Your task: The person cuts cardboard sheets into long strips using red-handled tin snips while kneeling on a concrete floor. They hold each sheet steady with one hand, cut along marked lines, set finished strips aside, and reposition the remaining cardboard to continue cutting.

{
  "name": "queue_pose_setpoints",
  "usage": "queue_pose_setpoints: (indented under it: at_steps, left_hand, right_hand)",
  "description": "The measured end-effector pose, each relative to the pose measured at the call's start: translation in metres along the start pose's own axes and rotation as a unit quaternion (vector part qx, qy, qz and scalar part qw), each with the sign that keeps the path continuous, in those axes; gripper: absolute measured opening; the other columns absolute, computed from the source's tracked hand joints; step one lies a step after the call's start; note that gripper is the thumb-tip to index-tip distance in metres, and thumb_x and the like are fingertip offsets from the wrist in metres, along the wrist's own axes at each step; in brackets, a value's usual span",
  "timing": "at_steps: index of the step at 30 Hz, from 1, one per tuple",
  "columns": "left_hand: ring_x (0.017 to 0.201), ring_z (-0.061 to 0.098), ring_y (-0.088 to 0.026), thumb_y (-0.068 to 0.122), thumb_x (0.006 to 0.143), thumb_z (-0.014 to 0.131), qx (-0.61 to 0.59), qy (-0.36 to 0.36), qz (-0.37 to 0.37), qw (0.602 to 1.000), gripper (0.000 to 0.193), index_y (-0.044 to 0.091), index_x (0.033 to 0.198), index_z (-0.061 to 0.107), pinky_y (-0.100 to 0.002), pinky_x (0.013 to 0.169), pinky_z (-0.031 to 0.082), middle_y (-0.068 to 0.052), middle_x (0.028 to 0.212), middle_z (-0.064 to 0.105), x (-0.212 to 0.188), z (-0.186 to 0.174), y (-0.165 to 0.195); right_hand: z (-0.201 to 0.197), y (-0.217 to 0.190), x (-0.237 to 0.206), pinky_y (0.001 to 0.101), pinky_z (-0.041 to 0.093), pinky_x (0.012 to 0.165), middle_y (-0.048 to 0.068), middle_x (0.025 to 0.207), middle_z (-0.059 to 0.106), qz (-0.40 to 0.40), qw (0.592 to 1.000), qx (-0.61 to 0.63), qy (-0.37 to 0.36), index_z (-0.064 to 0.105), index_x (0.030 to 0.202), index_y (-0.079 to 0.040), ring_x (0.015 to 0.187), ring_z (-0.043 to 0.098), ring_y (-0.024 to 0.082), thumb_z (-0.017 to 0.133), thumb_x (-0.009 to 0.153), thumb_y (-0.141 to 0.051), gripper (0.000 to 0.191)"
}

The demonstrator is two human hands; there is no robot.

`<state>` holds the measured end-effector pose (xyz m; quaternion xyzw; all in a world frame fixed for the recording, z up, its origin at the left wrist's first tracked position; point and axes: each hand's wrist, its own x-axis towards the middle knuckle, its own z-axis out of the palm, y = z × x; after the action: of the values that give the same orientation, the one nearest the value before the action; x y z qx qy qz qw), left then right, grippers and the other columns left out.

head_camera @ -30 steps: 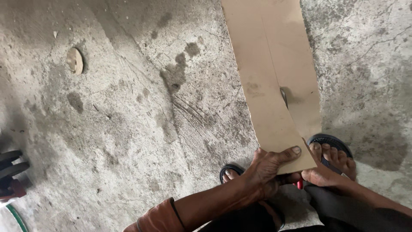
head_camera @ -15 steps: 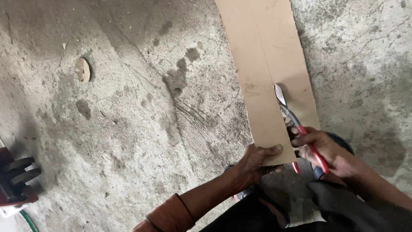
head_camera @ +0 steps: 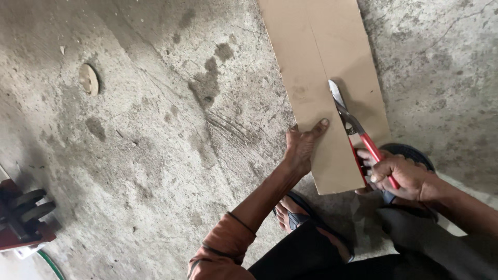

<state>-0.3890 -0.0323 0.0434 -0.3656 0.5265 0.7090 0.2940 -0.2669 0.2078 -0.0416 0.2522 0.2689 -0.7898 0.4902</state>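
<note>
A long tan sheet (head_camera: 316,62) lies on the concrete floor, running away from me, with a thin straight line down its middle. My left hand (head_camera: 302,145) presses flat on its left near part, thumb stretched onto the sheet. My right hand (head_camera: 397,176) grips the red handles of a pair of metal snips (head_camera: 348,119). The blades lie along the line, inside the sheet from its near edge, tips pointing away. My feet in dark sandals (head_camera: 301,215) sit just below the sheet.
The rough grey concrete floor (head_camera: 155,155) has dark stains. A round flat disc (head_camera: 88,79) lies at the left. A red-framed object with black wheels (head_camera: 23,215) stands at the lower left edge, beside a green hose (head_camera: 52,265).
The snips have come into view and moved farther up the sheet along the line. My left hand has shifted up the sheet beside them.
</note>
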Motion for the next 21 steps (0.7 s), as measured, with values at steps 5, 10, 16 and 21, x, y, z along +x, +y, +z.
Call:
queue_pose_setpoints:
  at_steps: [5, 10, 16, 21]
  left_hand:
    - [0.086, 0.077, -0.028, 0.019, 0.077, 0.085, 0.011, -0.008, -0.025, 1.000, 0.053, -0.006, 0.119, 0.064, -0.045, 0.072, 0.069, -0.020, 0.104, 0.075, -0.027, 0.012, 0.012]
    - [0.082, 0.075, -0.029, 0.015, 0.081, 0.083, -0.015, -0.007, -0.020, 1.000, 0.049, -0.009, 0.118, 0.064, -0.045, 0.069, 0.068, -0.020, 0.101, 0.073, -0.034, 0.023, 0.019]
    - [0.080, 0.075, -0.027, 0.014, 0.080, 0.083, -0.012, -0.014, -0.016, 1.000, 0.046, -0.005, 0.117, 0.064, -0.043, 0.066, 0.067, -0.016, 0.098, 0.073, -0.037, 0.023, 0.021]
    - [0.079, 0.075, -0.026, 0.015, 0.081, 0.083, -0.019, 0.005, -0.021, 1.000, 0.043, -0.004, 0.115, 0.066, -0.042, 0.066, 0.067, -0.015, 0.097, 0.074, -0.038, 0.024, 0.020]
  right_hand:
    - [-0.007, 0.010, 0.009, 0.0252, 0.039, 0.062, 0.001, 0.087, 0.058, 0.018, 0.973, -0.098, 0.207, 0.053, 0.143, -0.011, 0.070, 0.050, 0.008, 0.053, 0.072, -0.005, 0.071]
    - [-0.039, 0.052, 0.014, 0.0258, 0.044, 0.057, -0.006, 0.070, 0.045, 0.132, 0.477, -0.838, 0.229, 0.065, 0.110, -0.027, 0.056, 0.042, 0.010, 0.049, 0.097, -0.040, 0.024]
    - [-0.019, 0.042, -0.001, 0.0297, 0.041, 0.050, -0.004, 0.069, 0.048, -0.090, 0.422, -0.835, 0.341, 0.063, 0.100, -0.024, 0.051, 0.046, 0.011, 0.048, 0.092, -0.051, 0.032]
    - [0.026, 0.021, -0.008, 0.0334, 0.043, 0.058, -0.001, 0.080, 0.053, -0.165, 0.412, -0.820, 0.362, 0.062, 0.116, -0.021, 0.063, 0.053, 0.016, 0.052, 0.090, -0.053, 0.042]
